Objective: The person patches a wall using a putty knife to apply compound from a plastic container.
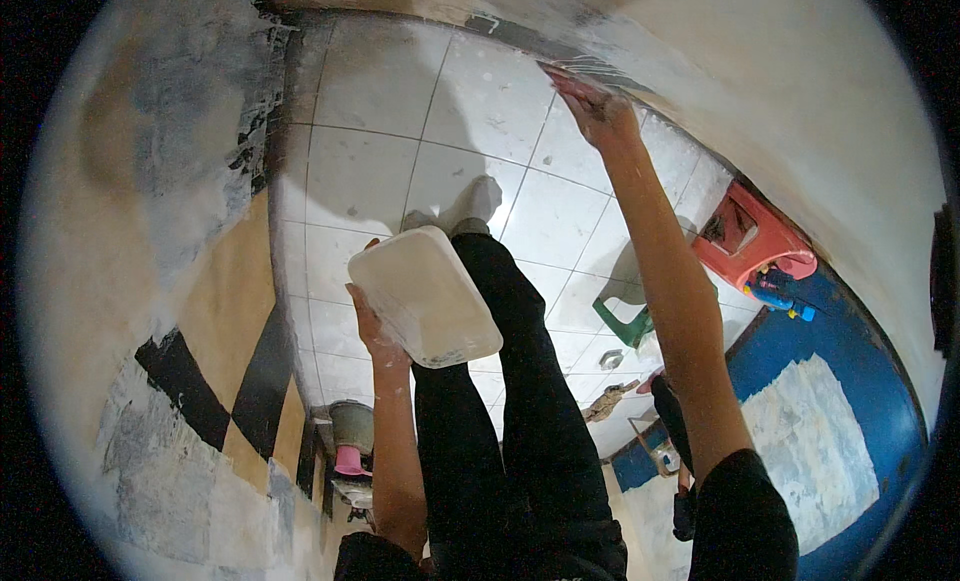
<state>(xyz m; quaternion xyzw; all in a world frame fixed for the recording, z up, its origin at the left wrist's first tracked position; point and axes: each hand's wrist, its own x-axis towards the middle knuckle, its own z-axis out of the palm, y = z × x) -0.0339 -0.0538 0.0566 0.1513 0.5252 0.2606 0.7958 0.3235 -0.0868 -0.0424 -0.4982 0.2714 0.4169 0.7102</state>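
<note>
Probably light and stiff, the tray [425, 291] suits an edge hold — left hand [368, 326] grips its left side; right hand [600, 113] — can't tell.

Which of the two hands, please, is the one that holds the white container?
The left hand, gripping the white container at its left side; the right hand is apart from it, beside the pale wall.

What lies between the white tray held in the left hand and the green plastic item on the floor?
In the head view, a black-trousered leg, then white floor tiles, lie between the white tray and green plastic item.
</note>
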